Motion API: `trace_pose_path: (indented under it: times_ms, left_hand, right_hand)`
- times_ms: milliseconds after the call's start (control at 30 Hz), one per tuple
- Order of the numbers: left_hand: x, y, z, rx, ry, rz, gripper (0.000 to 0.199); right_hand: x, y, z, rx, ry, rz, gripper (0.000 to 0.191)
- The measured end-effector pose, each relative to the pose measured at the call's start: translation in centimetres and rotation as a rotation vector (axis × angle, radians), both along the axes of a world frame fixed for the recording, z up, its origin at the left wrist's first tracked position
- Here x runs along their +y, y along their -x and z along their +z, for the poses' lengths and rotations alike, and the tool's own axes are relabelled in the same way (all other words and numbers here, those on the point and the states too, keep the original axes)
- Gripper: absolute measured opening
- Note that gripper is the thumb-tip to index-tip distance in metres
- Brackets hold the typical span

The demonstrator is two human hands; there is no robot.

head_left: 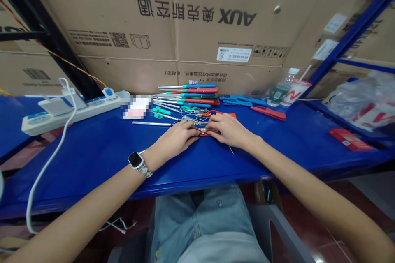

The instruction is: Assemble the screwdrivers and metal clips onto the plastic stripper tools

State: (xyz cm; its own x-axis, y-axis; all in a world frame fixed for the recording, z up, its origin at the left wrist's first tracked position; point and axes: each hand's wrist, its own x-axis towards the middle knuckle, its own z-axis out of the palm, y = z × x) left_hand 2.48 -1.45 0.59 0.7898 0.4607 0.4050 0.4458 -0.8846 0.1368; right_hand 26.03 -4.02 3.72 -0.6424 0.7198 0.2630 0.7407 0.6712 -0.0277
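An orange handle piece (203, 132) lies low over the blue table between my two hands, with small pale parts and thin wires on it. My left hand (182, 133), watch at the wrist, has its fingers closed on the piece's left end. From the right, my right hand (226, 130) pinches its other end; the fingers hide much of it. Just behind the hands are loose wires and small metal parts (202, 123), plus another orange piece. A metal rod (152, 123) reaches out to the left. Green clips (162, 111) lie behind it.
Red and blue handled tools (191, 95) are stacked at the back. Blue handles (243, 100) and a red one (268, 113) lie right of them. A bottle (281, 90) and cup (296, 92) stand back right. A power strip (40, 122) with white cable is left; a red box (348, 139) is right.
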Motion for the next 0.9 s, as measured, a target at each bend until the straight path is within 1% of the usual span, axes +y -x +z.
trace_pose_path:
  times_ms: [167, 267, 333, 400, 467, 533, 667, 900]
  left_hand:
    - [0.0, -0.2, 0.2, 0.039, 0.023, 0.039, 0.022]
    - [0.1, 0.0, 0.4, 0.013, 0.089, 0.054, 0.015]
    - [0.1, 0.1, 0.5, -0.033, 0.155, 0.070, 0.013]
    - [0.2, 0.3, 0.6, -0.068, 0.192, 0.081, 0.024]
    - [0.4, 0.3, 0.6, -0.057, 0.169, 0.069, 0.036]
    - [0.6, 0.2, 0.5, -0.020, 0.120, 0.044, 0.040]
    - [1.1, -0.1, 0.3, 0.013, 0.080, 0.017, 0.034]
    - [0.7, 0.0, 0.5, -0.031, 0.136, 0.021, 0.025]
  right_hand:
    - [-0.3, -0.7, -1.2, -0.014, -0.056, 0.051, 0.025]
    - [-0.7, -1.0, -1.5, -0.048, -0.050, 0.062, 0.031]
    - [-1.1, -1.0, -1.4, -0.046, -0.045, 0.053, 0.031]
    - [-1.4, -0.8, -1.3, -0.031, -0.047, 0.033, 0.029]
    - [-1.5, -0.7, -1.3, -0.027, -0.057, 0.016, 0.029]
    - [-1.4, -0.5, -1.2, -0.047, -0.060, 0.008, 0.028]
    - [-1.0, -0.5, -1.1, -0.092, -0.044, -0.008, 0.027]
    - [-1.1, -0.4, -1.0, -0.090, -0.051, -0.012, 0.025]
